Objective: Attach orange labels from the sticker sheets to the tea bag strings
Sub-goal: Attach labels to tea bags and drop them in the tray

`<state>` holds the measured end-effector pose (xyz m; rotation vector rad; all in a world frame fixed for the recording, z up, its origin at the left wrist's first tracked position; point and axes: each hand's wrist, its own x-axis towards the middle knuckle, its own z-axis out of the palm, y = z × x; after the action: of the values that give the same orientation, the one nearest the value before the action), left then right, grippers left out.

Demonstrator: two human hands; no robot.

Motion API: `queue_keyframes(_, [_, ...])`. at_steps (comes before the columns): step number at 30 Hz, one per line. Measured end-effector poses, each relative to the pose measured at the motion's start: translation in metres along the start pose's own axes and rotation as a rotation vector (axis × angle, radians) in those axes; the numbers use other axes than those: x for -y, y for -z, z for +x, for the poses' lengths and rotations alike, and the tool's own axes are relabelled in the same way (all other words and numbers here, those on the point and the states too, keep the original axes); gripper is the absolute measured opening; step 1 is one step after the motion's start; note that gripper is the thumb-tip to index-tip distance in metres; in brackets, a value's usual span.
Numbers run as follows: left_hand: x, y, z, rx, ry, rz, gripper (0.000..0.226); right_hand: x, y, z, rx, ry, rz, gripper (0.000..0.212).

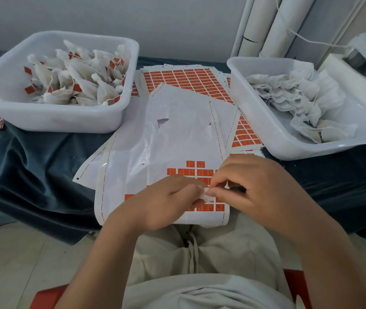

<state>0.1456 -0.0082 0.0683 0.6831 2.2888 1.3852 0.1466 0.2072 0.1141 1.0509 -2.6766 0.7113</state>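
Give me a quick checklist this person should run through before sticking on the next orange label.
1. Something in hand to label: ok. The left hand and right hand both pinch a small white piece.
2. Label already on that piece: cannot tell. The fingers hide it.
3. Orange labels left on the near sticker sheet: ok. Several rows remain.
4. Plain tea bags waiting in the right tub: ok. There is a pile.
5. Spare stock: ok. A full sheet lies farther back.
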Motion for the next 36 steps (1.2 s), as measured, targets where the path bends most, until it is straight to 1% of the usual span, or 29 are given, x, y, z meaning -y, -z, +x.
queue_keyframes(2, [0.001, -0.001, -0.001, 0.045, 0.007, -0.086, 0.032, -0.002, -0.002, 0.001, -0.013, -0.038, 0.050, 0.017])
queue_keyframes(5, [0.005, -0.001, 0.000, 0.068, 0.049, -0.120, 0.025, -0.006, -0.007, 0.003, -0.011, -0.152, 0.212, 0.017])
queue_keyframes(8, [0.005, 0.002, 0.000, 0.091, -0.024, -0.229, 0.033, -0.009, -0.011, 0.004, -0.013, -0.258, 0.409, 0.012])
queue_keyframes(10, [0.002, 0.005, -0.002, 0.087, -0.074, -0.292, 0.038, -0.009, -0.014, 0.003, -0.031, -0.263, 0.484, 0.003])
queue_keyframes(12, [-0.003, 0.007, -0.003, 0.033, -0.096, -0.358, 0.040, -0.007, -0.017, 0.003, -0.104, -0.222, 0.461, 0.014])
queue_keyframes(14, [-0.007, 0.007, -0.003, -0.044, -0.089, -0.425, 0.039, -0.004, -0.019, 0.003, -0.193, -0.145, 0.385, 0.017])
queue_keyframes(16, [-0.008, 0.005, -0.003, -0.130, -0.036, -0.457, 0.030, -0.001, -0.020, 0.004, -0.235, -0.063, 0.318, 0.015])
queue_keyframes(18, [-0.006, 0.003, -0.003, -0.194, 0.023, -0.434, 0.017, 0.001, -0.021, 0.004, -0.249, -0.003, 0.278, 0.017])
queue_keyframes(20, [-0.004, 0.002, -0.002, -0.213, 0.050, -0.449, 0.015, 0.001, -0.023, 0.005, -0.281, 0.019, 0.229, 0.015])
queue_keyframes(23, [-0.003, 0.000, -0.002, -0.227, 0.085, -0.501, 0.019, -0.002, -0.025, 0.004, -0.348, 0.019, 0.121, 0.015])
queue_keyframes(25, [-0.005, -0.001, -0.001, -0.230, 0.088, -0.548, 0.018, -0.004, -0.027, 0.004, -0.369, -0.003, 0.057, 0.017])
queue_keyframes(27, [-0.006, 0.000, 0.001, -0.206, 0.065, -0.564, 0.025, -0.001, -0.028, 0.004, -0.391, -0.015, 0.015, 0.012])
queue_keyframes(28, [-0.007, 0.000, 0.003, -0.175, 0.047, -0.568, 0.030, 0.001, -0.029, 0.004, -0.395, -0.024, 0.053, 0.010])
queue_keyframes(29, [-0.008, 0.001, 0.005, -0.147, 0.032, -0.589, 0.033, 0.003, -0.028, 0.003, -0.384, -0.060, 0.157, 0.012])
queue_keyframes(30, [-0.008, 0.001, 0.006, -0.130, 0.022, -0.634, 0.035, 0.004, -0.027, 0.003, -0.347, -0.137, 0.317, 0.015])
queue_keyframes(32, [-0.006, 0.003, 0.008, -0.110, 0.002, -0.760, 0.036, 0.005, -0.026, 0.003, -0.171, -0.324, 0.667, 0.014])
queue_keyframes(34, [-0.002, 0.003, 0.008, -0.081, -0.027, -0.849, 0.035, 0.002, -0.027, 0.004, 0.043, -0.437, 1.013, 0.019])
queue_keyframes(35, [0.001, 0.002, 0.007, -0.057, -0.039, -0.882, 0.034, 0.000, -0.027, 0.005, 0.105, -0.476, 1.175, 0.019])
queue_keyframes(36, [0.002, 0.002, 0.007, -0.024, -0.047, -0.918, 0.033, -0.001, -0.027, 0.007, 0.137, -0.506, 1.284, 0.019])
